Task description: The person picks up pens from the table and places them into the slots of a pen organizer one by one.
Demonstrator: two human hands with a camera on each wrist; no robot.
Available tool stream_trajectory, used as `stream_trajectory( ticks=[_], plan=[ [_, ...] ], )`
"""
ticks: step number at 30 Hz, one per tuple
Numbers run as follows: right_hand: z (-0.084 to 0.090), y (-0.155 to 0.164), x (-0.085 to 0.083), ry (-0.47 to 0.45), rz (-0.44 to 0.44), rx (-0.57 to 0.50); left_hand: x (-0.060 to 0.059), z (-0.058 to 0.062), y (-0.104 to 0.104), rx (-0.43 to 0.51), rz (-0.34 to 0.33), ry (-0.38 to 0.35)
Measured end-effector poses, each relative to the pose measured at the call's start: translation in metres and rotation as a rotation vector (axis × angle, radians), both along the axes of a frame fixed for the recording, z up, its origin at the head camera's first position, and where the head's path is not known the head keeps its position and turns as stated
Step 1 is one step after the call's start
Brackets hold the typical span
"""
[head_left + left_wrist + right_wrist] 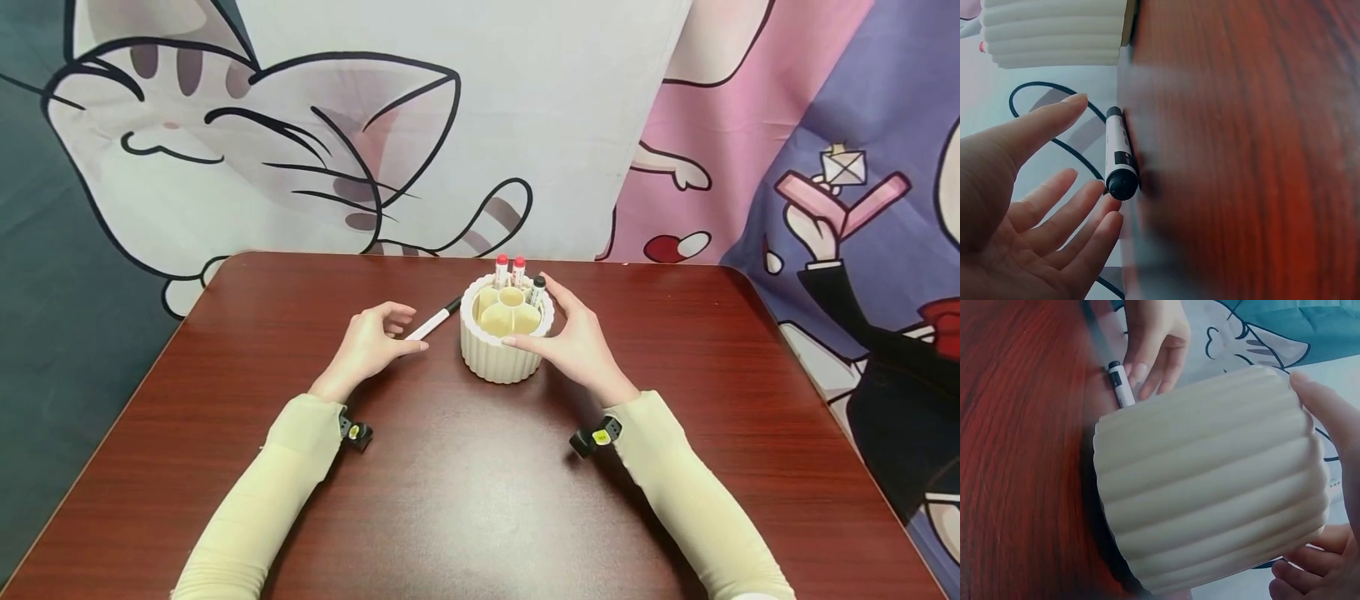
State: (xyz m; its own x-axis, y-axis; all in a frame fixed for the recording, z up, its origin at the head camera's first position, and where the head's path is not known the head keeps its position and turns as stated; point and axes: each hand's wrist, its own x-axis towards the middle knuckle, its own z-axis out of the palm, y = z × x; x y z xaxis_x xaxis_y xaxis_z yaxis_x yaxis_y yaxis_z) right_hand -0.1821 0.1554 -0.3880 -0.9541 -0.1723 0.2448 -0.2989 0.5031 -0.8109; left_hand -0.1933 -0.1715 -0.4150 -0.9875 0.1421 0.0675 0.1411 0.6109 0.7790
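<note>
A white marker with black ends [431,324] lies on the table left of a cream fluted pen holder [501,358]. My left hand [369,343] is beside the marker, thumb and fingers spread apart. In the left wrist view the fingertips come right up to the near end of the marker [1116,147], with the thumb stretched above them. My right hand [579,343] grips the pen holder from the right, thumb at the front rim and fingers round the back. Two red-capped markers [501,275] and a black-capped marker [537,291] stand in the holder's rear compartments.
The dark red-brown wooden table [465,500] has rounded far corners. Behind it hangs a cloth backdrop [577,125] printed with a cartoon cat and other figures. Each wrist carries a small black camera, such as the left one [357,432].
</note>
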Motion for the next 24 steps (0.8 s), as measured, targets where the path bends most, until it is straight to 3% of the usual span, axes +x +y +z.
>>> stream_trajectory(
  ticks=[14,24],
  plan=[
    [-0.0030,-0.0014,-0.0012,-0.034,0.021,-0.077,-0.0023,-0.0061,-0.0007,-0.048,0.003,-0.067],
    [-0.0045,-0.0003,-0.0008,-0.017,0.006,-0.058,-0.0056,-0.0053,0.0031,-0.086,0.016,-0.087]
  ],
)
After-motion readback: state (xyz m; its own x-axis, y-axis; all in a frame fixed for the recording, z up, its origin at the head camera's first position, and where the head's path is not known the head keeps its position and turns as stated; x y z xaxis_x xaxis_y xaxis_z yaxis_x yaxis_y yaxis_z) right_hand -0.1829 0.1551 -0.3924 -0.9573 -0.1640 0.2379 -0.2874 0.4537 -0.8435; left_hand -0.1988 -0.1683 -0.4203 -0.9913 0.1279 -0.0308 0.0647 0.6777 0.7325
